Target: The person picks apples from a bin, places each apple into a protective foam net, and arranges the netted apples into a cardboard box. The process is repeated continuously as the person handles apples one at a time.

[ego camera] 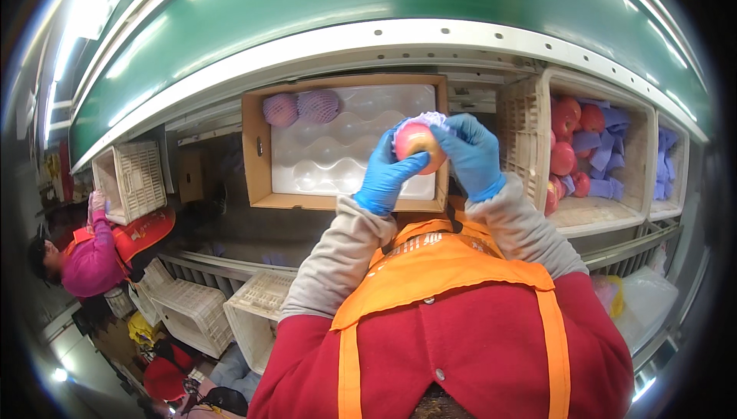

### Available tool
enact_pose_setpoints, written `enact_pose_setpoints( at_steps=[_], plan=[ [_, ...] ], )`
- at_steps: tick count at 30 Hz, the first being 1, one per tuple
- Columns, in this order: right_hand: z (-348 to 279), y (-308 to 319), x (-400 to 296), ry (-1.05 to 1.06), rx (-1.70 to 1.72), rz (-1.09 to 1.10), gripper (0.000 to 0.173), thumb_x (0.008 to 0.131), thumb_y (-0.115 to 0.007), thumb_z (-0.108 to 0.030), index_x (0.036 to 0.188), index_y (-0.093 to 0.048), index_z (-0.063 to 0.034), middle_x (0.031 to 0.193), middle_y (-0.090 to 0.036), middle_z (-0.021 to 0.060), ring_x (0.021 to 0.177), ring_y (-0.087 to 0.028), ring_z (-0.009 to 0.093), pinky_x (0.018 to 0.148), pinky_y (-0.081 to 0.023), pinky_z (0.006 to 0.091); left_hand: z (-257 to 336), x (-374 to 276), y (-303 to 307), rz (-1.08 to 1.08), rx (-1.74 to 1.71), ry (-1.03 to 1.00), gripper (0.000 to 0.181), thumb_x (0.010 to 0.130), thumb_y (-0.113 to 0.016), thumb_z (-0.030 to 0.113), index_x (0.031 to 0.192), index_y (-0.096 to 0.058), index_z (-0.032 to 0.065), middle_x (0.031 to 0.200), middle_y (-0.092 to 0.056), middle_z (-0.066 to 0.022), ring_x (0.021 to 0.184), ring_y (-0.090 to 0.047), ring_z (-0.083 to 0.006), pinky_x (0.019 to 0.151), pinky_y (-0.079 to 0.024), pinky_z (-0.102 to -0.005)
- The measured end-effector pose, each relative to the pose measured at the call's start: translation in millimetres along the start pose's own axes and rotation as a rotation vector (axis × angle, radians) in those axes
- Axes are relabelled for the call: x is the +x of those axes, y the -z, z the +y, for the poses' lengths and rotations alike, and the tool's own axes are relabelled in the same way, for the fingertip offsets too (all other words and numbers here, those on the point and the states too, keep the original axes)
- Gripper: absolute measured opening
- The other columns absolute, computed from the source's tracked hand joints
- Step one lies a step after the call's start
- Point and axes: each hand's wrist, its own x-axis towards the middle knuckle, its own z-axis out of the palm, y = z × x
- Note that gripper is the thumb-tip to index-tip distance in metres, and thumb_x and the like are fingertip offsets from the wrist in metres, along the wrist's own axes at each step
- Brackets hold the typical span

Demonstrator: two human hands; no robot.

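My left hand (388,171), in a blue glove, holds a red and yellow apple (416,141) with the thumb across its front. A pale purple foam net sleeve (432,119) covers the apple's far side. My right hand (473,151), gloved the same way, pinches the sleeve's edge at the apple's right. Both hands are over the right side of a cardboard box (251,157). Inside it lies a white moulded tray (351,148) with round hollows. Two apples in foam nets, one at the far left corner (280,110) and one beside it (319,106), sit in the tray.
At right, a plastic crate (599,217) holds several bare apples (562,158) and purple foam sleeves (607,154); another crate (668,207) stands beyond. A green conveyor belt (345,2) runs behind a white rail (322,39). Another person (89,263) is at left, near crates (196,309).
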Motion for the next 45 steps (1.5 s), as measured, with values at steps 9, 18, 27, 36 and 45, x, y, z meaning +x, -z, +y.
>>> enact_pose_setpoints(
  at_steps=[9,18,27,36,45],
  plan=[
    [5,-56,-18,0.464,-0.506,-0.318,0.036,0.08,-0.072,-0.019,0.113,-0.06,-0.0097,0.096,-0.062,0.0082,0.084,-0.062,0.019,0.07,-0.05,0.0306,-5,23,80,-0.044,0.162,-0.247,0.044,0.096,-0.044,0.011,0.138,-0.033,0.0025,0.132,-0.047,-0.0142,0.12,-0.049,-0.0225,0.103,-0.041,-0.0337],
    [32,-71,14,-0.565,0.26,-0.219,0.045,0.092,-0.055,-0.037,0.13,-0.048,-0.0137,0.121,-0.056,0.0042,0.109,-0.055,0.017,0.091,-0.047,0.0313,22,-2,91,-0.133,-0.463,0.047,0.072,0.087,-0.06,0.035,0.142,-0.027,0.003,0.137,-0.041,-0.0125,0.128,-0.041,-0.0243,0.107,-0.034,-0.0382],
    [50,-39,-18,-0.463,-0.106,-0.118,0.045,0.093,-0.054,-0.022,0.136,-0.044,-0.0121,0.127,-0.051,0.0052,0.119,-0.045,0.016,0.094,-0.04,0.029,-28,74,170,0.13,0.086,0.238,0.056,0.077,-0.069,0.01,0.127,-0.047,-0.0017,0.115,-0.057,-0.0107,0.106,-0.055,-0.019,0.094,-0.044,-0.0335],
    [-22,173,-50,-0.1,-0.039,0.426,0.031,0.089,-0.058,-0.005,0.121,-0.056,-0.0028,0.115,-0.059,0.0039,0.106,-0.054,0.013,0.091,-0.046,0.025,-121,233,268,0.151,0.945,0.295,0.063,0.081,-0.065,0.034,0.124,-0.046,-0.0081,0.122,-0.051,-0.0232,0.116,-0.047,-0.0313,0.095,-0.041,-0.0363],
    [74,508,-3,-0.734,-0.959,0.929,0.059,0.079,-0.066,-0.03,0.128,-0.051,-0.0017,0.123,-0.057,0.0168,0.118,-0.052,0.031,0.1,-0.04,0.0366,-71,182,171,0.477,1.214,-0.11,0.075,0.077,-0.072,0.021,0.135,-0.034,-0.0105,0.133,-0.044,-0.0247,0.122,-0.044,-0.0332,0.1,-0.038,-0.0381]
  ],
)
